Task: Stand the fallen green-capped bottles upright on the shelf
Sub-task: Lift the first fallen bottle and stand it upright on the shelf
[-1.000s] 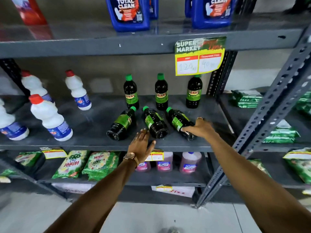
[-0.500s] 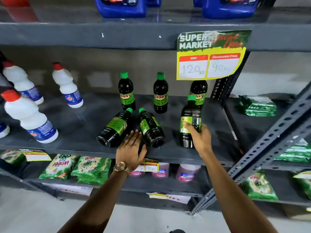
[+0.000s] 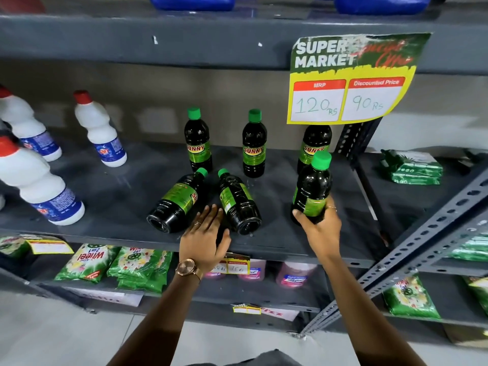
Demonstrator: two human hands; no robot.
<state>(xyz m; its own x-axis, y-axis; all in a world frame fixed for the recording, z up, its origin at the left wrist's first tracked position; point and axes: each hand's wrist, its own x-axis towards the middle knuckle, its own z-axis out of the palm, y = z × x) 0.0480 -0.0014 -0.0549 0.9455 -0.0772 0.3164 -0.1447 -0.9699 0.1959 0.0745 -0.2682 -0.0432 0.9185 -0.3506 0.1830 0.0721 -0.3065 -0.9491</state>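
Observation:
Two dark green-capped bottles lie on their sides on the grey shelf (image 3: 111, 196), caps pointing back: the left fallen bottle (image 3: 177, 200) and the middle fallen bottle (image 3: 238, 204). My left hand (image 3: 204, 237) reaches in with fingers spread, its tips between these two bottles near their bases. My right hand (image 3: 318, 228) grips the lower part of a third green-capped bottle (image 3: 313, 187), held upright at the shelf's right front. Behind stand three upright bottles (image 3: 198, 142), (image 3: 254, 145), (image 3: 315, 143), the last partly hidden by the sign.
White red-capped bottles (image 3: 39, 184) stand on the shelf's left. A price sign (image 3: 348, 80) hangs from the upper shelf. A perforated metal upright (image 3: 433, 233) slants at the right. Green detergent packets (image 3: 87, 262) and pink bottles sit on the shelf below.
My right hand has raised the rightmost fallen bottle from lying to upright. My left hand has moved forward to the two lying bottles.

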